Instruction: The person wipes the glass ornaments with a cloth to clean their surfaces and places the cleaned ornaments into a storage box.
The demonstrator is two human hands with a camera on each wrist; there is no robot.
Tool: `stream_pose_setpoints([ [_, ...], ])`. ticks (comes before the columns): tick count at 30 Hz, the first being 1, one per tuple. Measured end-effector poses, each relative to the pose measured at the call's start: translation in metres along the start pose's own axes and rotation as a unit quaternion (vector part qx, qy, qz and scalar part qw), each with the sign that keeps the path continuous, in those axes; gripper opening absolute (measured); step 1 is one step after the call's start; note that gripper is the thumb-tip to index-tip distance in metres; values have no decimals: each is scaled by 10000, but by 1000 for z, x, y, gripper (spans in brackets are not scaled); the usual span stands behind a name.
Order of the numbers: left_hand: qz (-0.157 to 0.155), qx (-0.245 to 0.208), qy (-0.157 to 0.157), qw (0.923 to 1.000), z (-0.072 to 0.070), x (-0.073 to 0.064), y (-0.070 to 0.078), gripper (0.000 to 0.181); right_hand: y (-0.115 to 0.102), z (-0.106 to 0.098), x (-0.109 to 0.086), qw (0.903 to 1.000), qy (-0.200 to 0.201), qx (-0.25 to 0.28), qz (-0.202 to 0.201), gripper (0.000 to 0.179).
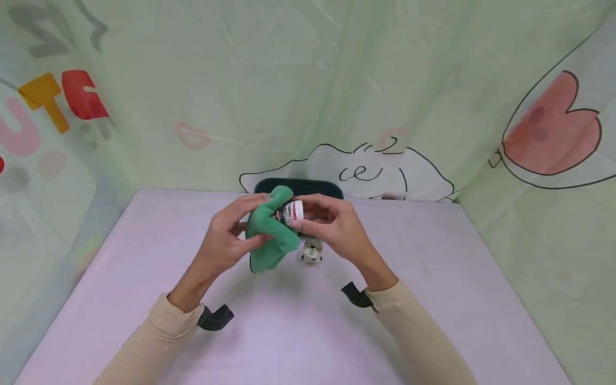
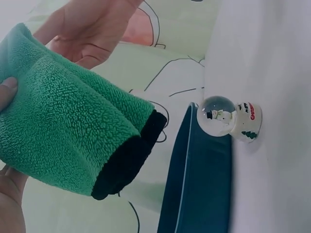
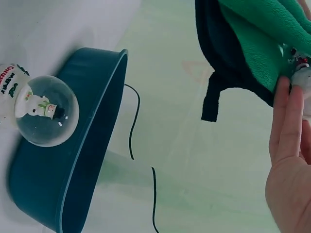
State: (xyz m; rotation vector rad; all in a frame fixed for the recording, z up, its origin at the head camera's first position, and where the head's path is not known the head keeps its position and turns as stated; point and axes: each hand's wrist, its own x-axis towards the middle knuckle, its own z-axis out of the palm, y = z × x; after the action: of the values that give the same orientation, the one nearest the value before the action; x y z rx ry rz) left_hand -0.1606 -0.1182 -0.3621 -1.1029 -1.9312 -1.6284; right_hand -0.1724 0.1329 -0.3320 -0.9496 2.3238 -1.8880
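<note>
A fuzzy green cloth (image 1: 271, 227) with black edging is gripped by my left hand (image 1: 223, 235), its thumb in front. My right hand (image 1: 337, 224) pinches the white, red-lettered base of a snow globe (image 1: 294, 211). The cloth wraps round the globe end, so most of that part is hidden. In the right wrist view, the fingers of my right hand (image 3: 291, 170) lie along the base beside the cloth (image 3: 262, 43). Below both hands, a second snow globe (image 1: 312, 254) with a snowman inside stands upright on the table; neither hand touches it.
Behind the standing globe is a dark teal bin (image 1: 298, 187), partly covered by my hands and the cloth. The pale table (image 1: 409, 321) meets a light green printed curtain (image 1: 289, 107) at its back and sides.
</note>
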Motion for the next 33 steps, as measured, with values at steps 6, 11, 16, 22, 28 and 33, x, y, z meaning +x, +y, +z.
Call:
stream_pose_setpoints([
  [6,159,101,11,9998,1,-2,-2,64,-6,-3,1,9963,-59,268,816,35],
  [11,212,103,103,9997,3,-2,-3,64,-9,-3,0,9943,-90,438,970,39],
  [16,162,-4,137,9998,2,-2,-3,65,-7,-1,-1,9983,-232,406,352,41],
  [22,-3,-149,132,9998,-1,2,0,66,-3,0,1,9987,-265,236,-374,45],
  [28,-550,-285,201,9979,-1,5,1,61,2,2,3,9949,-146,-97,-994,47],
  [33,-1027,-404,230,9936,0,2,2,58,8,3,2,9905,-111,-233,-1349,47],
])
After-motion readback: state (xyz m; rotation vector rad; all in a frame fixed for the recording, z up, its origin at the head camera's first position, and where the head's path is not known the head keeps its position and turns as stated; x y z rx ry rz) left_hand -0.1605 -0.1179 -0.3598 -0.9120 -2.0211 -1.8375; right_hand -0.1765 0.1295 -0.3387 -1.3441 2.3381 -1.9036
